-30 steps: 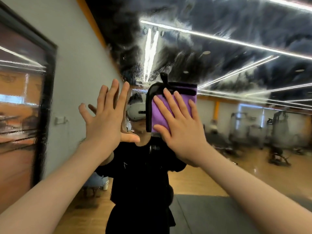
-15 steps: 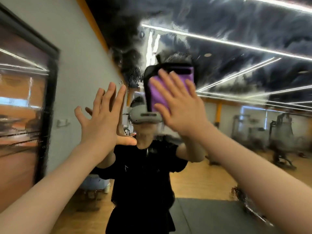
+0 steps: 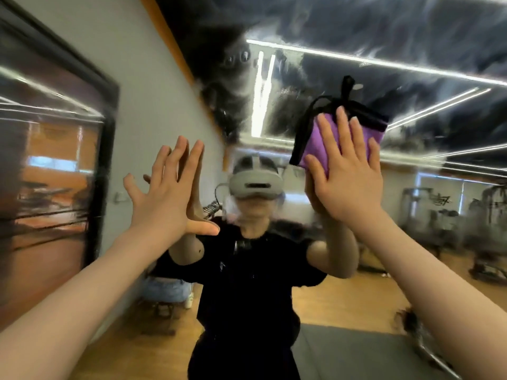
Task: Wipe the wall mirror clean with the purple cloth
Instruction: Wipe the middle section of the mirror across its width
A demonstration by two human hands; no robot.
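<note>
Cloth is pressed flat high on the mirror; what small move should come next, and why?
Probably sweep the right hand and purple cloth sideways across the mirror: dark smeared haze covers the glass above and beside the cloth.

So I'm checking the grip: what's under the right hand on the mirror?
The purple cloth, with black trim, lies flat under the right hand, whose straight fingers press it to the wall mirror. The glass behind the cloth is covered, so its state is unseen.
</note>
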